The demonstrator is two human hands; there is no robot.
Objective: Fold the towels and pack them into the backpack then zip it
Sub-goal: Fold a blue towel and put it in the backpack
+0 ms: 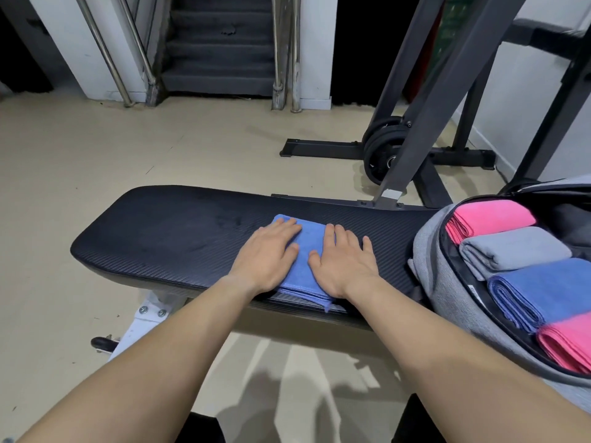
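Both hands lie flat on the folded blue towel (pixel 303 274). My left hand (pixel 267 254) covers its left part, fingers straight and close together. My right hand (pixel 343 263) presses on its right part, fingers straight and a little spread, with the little finger reaching past the cloth onto the padding. Neither hand pinches or curls round anything.

The towel sits on the black padded tabletop (pixel 166 231), near the edge closest to me, with its layered hems pointing my way and just reaching that edge. At the right end of the tabletop lies the grey backpack (pixel 447 282), its main compartment unzipped and wide open. Four folded towels are packed inside in a row, touching one another: the far pink towel (pixel 492 217), the grey towel (pixel 515 251), the packed blue towel (pixel 540 292) and the near pink towel (pixel 566 343).

Beyond the tabletop, black weight plates (pixel 382 148) hang on a dark metal rack (pixel 425 100) standing on the beige floor (pixel 128 148). A staircase (pixel 220 43) with steel handrails rises at the back.
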